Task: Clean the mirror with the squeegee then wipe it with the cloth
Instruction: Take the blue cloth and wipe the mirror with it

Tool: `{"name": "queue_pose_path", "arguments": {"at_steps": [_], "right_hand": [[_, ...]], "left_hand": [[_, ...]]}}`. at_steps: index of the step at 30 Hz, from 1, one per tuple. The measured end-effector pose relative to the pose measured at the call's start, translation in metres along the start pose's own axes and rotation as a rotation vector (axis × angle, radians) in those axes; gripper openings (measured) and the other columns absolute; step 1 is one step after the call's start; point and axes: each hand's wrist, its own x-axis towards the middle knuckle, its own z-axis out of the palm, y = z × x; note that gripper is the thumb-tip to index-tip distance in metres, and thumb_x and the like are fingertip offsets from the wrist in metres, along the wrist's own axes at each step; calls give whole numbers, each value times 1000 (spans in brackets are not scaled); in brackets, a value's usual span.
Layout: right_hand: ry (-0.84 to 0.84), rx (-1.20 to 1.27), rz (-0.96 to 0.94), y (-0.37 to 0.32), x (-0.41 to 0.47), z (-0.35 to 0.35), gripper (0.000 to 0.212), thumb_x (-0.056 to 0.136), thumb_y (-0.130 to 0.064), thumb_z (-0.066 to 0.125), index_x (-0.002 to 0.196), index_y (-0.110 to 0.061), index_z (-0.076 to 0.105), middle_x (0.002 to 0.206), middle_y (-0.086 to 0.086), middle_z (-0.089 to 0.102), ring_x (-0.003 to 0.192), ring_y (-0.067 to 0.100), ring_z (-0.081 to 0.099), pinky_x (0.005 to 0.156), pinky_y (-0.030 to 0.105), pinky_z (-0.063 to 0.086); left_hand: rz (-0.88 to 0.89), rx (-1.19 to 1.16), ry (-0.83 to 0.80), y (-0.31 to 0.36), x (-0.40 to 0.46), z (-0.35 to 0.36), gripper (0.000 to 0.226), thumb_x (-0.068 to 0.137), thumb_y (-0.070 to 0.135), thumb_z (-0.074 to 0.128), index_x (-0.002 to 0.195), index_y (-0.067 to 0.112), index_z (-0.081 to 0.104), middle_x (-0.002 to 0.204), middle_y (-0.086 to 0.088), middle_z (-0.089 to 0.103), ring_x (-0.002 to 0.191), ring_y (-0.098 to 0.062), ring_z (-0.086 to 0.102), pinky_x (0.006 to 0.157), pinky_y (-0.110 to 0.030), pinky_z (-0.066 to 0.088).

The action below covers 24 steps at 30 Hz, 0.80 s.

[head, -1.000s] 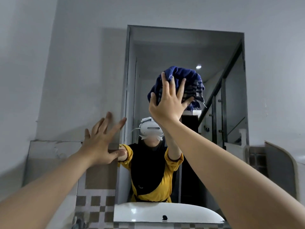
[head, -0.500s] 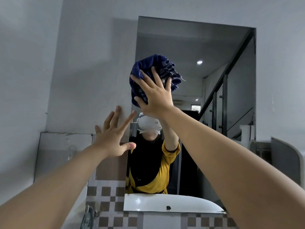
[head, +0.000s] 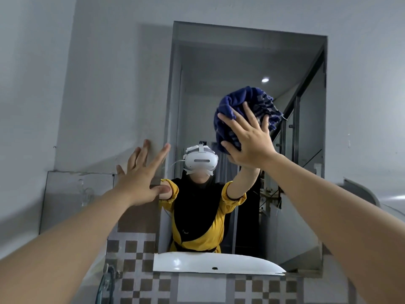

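Grip, left hand: fingers straight and spread, holding nothing, raised in front of the grey wall just beside the left edge of the mirror; contact with the wall cannot be told. Thumb stretched out toward the mirror's edge.

Below left hand: band of brown and white checkered tiles along the wall, with part of a metal tap at the bottom edge.

Mirror: tall rectangle fixed to the wall, upright. Reflected in it: person in yellow and black clothing wearing a white headset, a ceiling light, a stair railing at the right. White sink visible along the mirror's lower edge.

Grip, right hand: palm forward, fingers straight and fanned, pressing the cloth flat against the glass. Thumb low on the left side of the cloth.

Cloth: dark blue with paler stripes, bunched, on the upper right part of the mirror, above and right of the reflected headset, its frayed edge sticking out past the fingertips.

Right arm: bare, reaching up from the lower right corner.
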Motion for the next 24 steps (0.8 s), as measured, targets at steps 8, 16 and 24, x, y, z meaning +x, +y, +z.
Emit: {"name": "queue_pose_path", "arguments": {"at_steps": [8, 16, 24], "right_hand": [[39, -19, 198, 70, -42, -13, 70, 86, -59, 34, 150, -38, 16, 160, -7, 20, 149, 26, 0, 108, 73, 9], [144, 81, 528, 77, -68, -9, 67, 89, -52, 42, 149, -39, 15, 160, -7, 18, 149, 23, -3, 108, 72, 6], [230, 244, 1067, 4, -62, 13, 68, 93, -52, 36, 150, -41, 0, 162, -7, 5, 148, 26, -11, 108, 72, 5]], "left_hand": [[-56, 46, 43, 11, -1, 4, 110, 79, 44, 67, 127, 62, -31, 154, -3, -30, 143, -29, -21, 104, -74, 7], [-52, 135, 162, 22, -17, 17, 105, 84, 41, 61, 135, 48, -31, 157, -8, -21, 145, -37, -3, 108, -69, 17], [-39, 144, 21, -10, -47, 42, 111, 67, 71, 59, 136, 53, -25, 151, 0, -36, 143, -32, -20, 104, -73, 10]]}}
